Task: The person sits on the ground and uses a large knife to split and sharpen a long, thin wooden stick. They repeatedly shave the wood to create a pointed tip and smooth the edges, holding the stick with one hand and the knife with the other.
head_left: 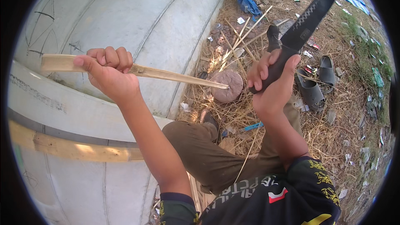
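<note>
Plainly, the two hands were well apart, each clamped on something of its own. Between nine and ten o'clock from the middle of the view, the left hand (114,73) gripped a long, pale wooden strip (171,74), its thumb laid along the surface. The strip's broad end pointed to nine o'clock; its narrow end reached just past three, over the top of a round brown block (227,93), though whether it touched could not be told.

Between two and three o'clock, the right hand (273,77) was closed around the handle of a black knife (310,16), blade raised toward one o'clock, clear of the strip. Dark sandals (310,91) lay near three o'clock, thin sticks (237,43) and crumpled blue plastic (249,7) toward one, and a yellowish beam (79,146) between eight and nine.
</note>
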{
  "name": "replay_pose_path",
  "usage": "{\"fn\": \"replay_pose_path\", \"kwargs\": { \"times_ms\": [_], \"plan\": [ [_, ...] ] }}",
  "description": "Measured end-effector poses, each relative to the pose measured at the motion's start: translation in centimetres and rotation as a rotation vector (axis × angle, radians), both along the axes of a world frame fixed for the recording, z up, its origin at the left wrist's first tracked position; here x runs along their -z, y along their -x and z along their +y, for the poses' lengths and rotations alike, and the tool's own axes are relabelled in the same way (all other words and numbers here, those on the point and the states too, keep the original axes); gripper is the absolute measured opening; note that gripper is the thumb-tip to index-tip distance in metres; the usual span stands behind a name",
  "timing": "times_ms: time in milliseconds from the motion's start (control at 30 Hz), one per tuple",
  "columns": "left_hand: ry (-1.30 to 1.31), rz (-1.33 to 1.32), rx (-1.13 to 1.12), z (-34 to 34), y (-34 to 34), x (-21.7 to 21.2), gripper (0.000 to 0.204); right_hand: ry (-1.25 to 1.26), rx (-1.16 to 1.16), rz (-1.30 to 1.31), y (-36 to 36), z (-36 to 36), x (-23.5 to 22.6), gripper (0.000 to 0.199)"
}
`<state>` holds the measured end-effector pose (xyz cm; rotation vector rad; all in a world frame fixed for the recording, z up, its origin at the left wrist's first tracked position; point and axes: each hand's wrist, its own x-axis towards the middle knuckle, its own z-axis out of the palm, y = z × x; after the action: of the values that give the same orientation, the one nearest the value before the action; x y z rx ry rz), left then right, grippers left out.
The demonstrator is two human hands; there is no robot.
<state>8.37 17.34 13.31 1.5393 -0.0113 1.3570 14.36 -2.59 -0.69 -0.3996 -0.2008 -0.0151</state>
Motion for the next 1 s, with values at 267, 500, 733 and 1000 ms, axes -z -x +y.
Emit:
{"fn": "replay_pose_path", "kwargs": {
  "times_ms": [267, 500, 733, 1000],
  "plan": [
    [-0.084, 0.071, 0.306, -4.3, -3.1, 0.4, 0.065, 0.848, -0.928, 0.152, 2.2, -3.9, 6.0, 0.056],
    [-0.043, 0.053, 0.283, -4.2, -2.4, -0.1, 0.065, 0.234, 0.065, -0.095, -1.3, -8.3, -4.2, 0.046],
    [-0.089, 0.055, 0.382, -5.8, -3.3, 1.0, 0.064, 1.027, -0.941, 0.158, 4.4, -1.2, 8.6, 0.046],
    [-0.040, 0.037, 0.291, -3.1, -0.6, 0.6, 0.066, 0.432, -0.255, -0.171, -0.8, -7.4, -3.6, 0.048]
  ]
}}
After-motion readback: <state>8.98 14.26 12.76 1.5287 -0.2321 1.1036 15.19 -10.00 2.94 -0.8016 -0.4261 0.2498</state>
